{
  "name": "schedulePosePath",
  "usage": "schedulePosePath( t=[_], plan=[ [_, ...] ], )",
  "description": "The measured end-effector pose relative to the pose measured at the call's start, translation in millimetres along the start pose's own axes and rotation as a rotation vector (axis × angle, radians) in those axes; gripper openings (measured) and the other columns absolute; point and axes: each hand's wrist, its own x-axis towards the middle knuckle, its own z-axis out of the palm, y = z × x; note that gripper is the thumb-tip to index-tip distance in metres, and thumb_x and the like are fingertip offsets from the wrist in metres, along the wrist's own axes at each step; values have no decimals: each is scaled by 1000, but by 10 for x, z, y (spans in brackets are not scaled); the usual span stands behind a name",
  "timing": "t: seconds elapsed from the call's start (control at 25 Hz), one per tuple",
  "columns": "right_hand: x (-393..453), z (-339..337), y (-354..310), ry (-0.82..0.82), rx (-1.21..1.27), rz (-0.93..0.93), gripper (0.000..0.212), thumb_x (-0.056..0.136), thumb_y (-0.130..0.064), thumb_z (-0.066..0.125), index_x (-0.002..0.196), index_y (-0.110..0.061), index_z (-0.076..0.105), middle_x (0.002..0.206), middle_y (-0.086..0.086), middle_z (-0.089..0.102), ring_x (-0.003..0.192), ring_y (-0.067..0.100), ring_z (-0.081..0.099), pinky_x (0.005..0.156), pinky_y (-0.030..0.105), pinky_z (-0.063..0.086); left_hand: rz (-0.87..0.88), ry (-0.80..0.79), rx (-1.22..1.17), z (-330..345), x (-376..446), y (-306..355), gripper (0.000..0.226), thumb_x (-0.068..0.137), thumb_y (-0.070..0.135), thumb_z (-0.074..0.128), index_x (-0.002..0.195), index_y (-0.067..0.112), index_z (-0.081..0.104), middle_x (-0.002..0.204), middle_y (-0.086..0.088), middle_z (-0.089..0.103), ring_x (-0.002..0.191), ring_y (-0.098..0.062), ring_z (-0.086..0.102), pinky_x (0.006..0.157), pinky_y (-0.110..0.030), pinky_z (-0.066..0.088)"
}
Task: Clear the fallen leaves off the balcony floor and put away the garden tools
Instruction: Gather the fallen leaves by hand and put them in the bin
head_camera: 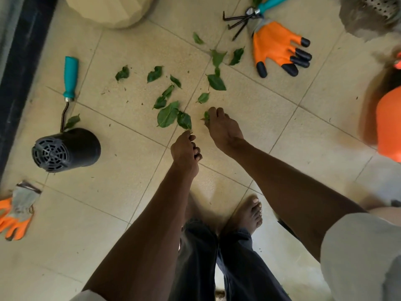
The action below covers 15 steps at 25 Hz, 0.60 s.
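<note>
Down on the beige tiled balcony floor, green fallen leaves lie scattered across the middle tiles, most of them loose and just ahead of both hands. The left hand has its fingers curled and pinches the near edge of one leaf, which overlaps a larger leaf beside it. The right hand reaches down next to it, fingertips bent onto the tile and closed around a small leaf that shows only partly under the fingers.

To the left, a black plastic pot lies on its side with its slotted base toward the camera. A teal-handled tool lies just beyond it, its metal end touching the pot, with a single leaf against it. At the top right, a hand rake with a teal handle lies against an orange garden glove with black claw tips. A second orange glove rests at the left edge. An orange container sits at the right edge, blurred. The person's bare feet stand on the tiles below the hands.
</note>
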Motion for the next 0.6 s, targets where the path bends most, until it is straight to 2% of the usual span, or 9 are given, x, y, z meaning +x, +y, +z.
schedulePosePath(
  t=[0.08, 0.24, 0.32, 0.44, 0.52, 0.6],
  plan=[
    [100, 73, -61, 13, -45, 3, 44, 101, -35, 45, 132, -4, 40, 115, 20, 54, 90, 30, 60, 67, 39, 54, 8, -9, -19, -58, 12, 43, 22, 96, 29, 54, 82, 12, 55, 56, 3, 35, 43, -9, 31, 39, -24, 22],
    [107, 127, -58, -10, -92, -30, 38, 96, -13, 51, 132, -6, 41, 123, 20, 48, 97, 29, 58, 76, 34, 54, 8, -23, -106, -274, 100, 131, 33, 93, 43, 55, 78, 14, 54, 54, 4, 35, 41, -10, 30, 40, -23, 23],
    [46, 97, -111, 26, -56, -18, 38, 93, -10, 54, 129, -2, 43, 125, 20, 47, 97, 29, 60, 75, 34, 54, -2, -5, -134, -384, 121, 142, 34, 94, 43, 54, 77, 14, 53, 52, 5, 35, 40, -10, 30, 40, -23, 23],
    [9, 67, -341, 13, 54, -69, 41, 92, -4, 52, 131, -1, 39, 118, 20, 50, 94, 31, 61, 74, 36, 54, -9, 41, -156, -501, 132, 130, 30, 95, 38, 55, 78, 13, 54, 51, 5, 35, 40, -10, 31, 40, -24, 24],
    [66, 80, -537, -13, 56, -123, 40, 95, -7, 49, 134, -3, 38, 116, 19, 51, 94, 31, 61, 72, 36, 52, -11, 51, -182, -560, 146, 137, 28, 95, 35, 56, 78, 13, 54, 52, 4, 35, 41, -10, 31, 40, -24, 24],
    [171, 156, -678, 12, -14, -113, 36, 100, -22, 47, 130, -3, 42, 114, 19, 53, 91, 29, 60, 68, 36, 51, -11, 48, -207, -620, 172, 157, 27, 94, 34, 57, 76, 14, 54, 52, 4, 36, 41, -10, 31, 40, -23, 24]
  ],
)
